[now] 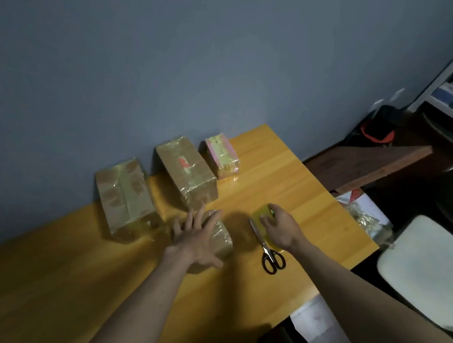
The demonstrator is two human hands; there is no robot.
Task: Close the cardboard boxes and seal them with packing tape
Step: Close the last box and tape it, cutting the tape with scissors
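A small taped cardboard box (222, 239) lies on the wooden table (290, 181) in front of me. My left hand (198, 236) rests flat on its top with fingers spread. To the right, my right hand (279, 228) grips a yellowish roll of packing tape (262, 213) that sits on the table. Behind stand three wrapped boxes: a tall brown one (125, 200) at left, a long brown one (186, 172) in the middle, and a pink and yellow one (222, 155) at right. All three shine with tape.
Black-handled scissors (267, 249) lie just left of my right hand, blades pointing away. The grey wall is right behind the boxes. The table's right edge drops to a dark shelf (371, 163), a pale chair seat (434, 275) and a bag of scraps (365, 216).
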